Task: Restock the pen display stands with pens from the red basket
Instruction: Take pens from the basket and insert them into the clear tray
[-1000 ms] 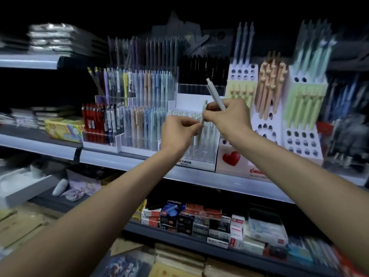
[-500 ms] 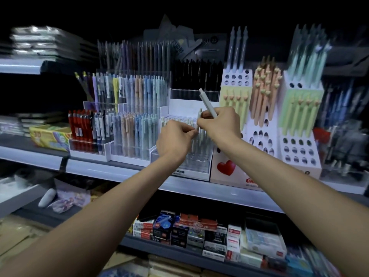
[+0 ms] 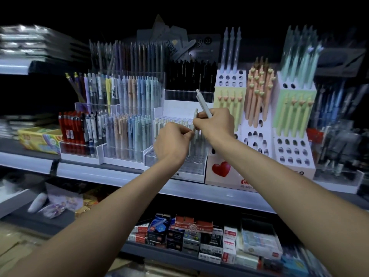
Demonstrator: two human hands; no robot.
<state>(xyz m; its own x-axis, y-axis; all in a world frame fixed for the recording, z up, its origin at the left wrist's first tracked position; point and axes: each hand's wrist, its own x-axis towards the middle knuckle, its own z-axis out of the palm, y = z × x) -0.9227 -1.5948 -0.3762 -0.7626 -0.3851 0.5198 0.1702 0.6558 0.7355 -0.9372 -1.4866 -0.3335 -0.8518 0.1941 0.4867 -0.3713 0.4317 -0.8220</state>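
Both hands meet over the clear stand point(image 3: 192, 169), which sits at the front edge of the shelf point(image 3: 119, 175), about midway along it. The right hand point(image 3: 215, 124) is closed in a fist round a pale tilted pen point(image 3: 202, 103). The pen's clicker end leans up and to the left above the knuckles, and its lower part is hidden inside the palm. The left hand point(image 3: 172, 141) is curled too, its thumb and forefinger pinching an upright pen point(image 3: 195, 116) of the same pale colour. That pen stands in the stand's right-hand part, among a row of similar pale pens, and the right hand's fingertips touch it higher up. Just right of the clear stand, touching it, is a white stand with a red heart point(image 3: 221, 169) on its front, holding green and peach pens in round holes. Left of it along the front edge stand pastel pens point(image 3: 127, 134), then red pens point(image 3: 69, 126), and a yellow box point(image 3: 39, 139) near the shelf's left end. Black pens point(image 3: 189, 75) stand at the back edge. Small boxes point(image 3: 191, 233) are packed along the lower shelf
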